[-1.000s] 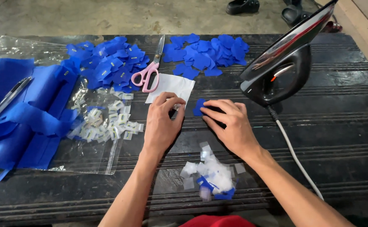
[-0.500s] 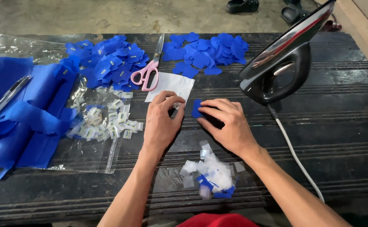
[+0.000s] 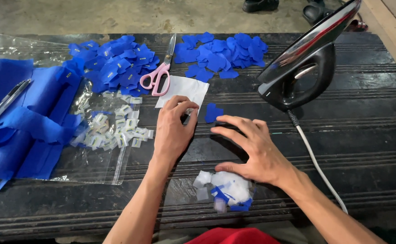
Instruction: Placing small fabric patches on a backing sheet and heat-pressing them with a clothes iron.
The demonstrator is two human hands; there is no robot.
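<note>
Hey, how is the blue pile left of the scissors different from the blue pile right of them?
The left pile looks heaped and its pieces carry small pale tags; the right pile lies flatter, its pieces plain. The left pile touches the clear plastic bag; the right pile sits on the bare dark table. Both are the same blue.

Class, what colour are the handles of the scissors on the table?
Pink: the scissors show best in the head view.
</note>
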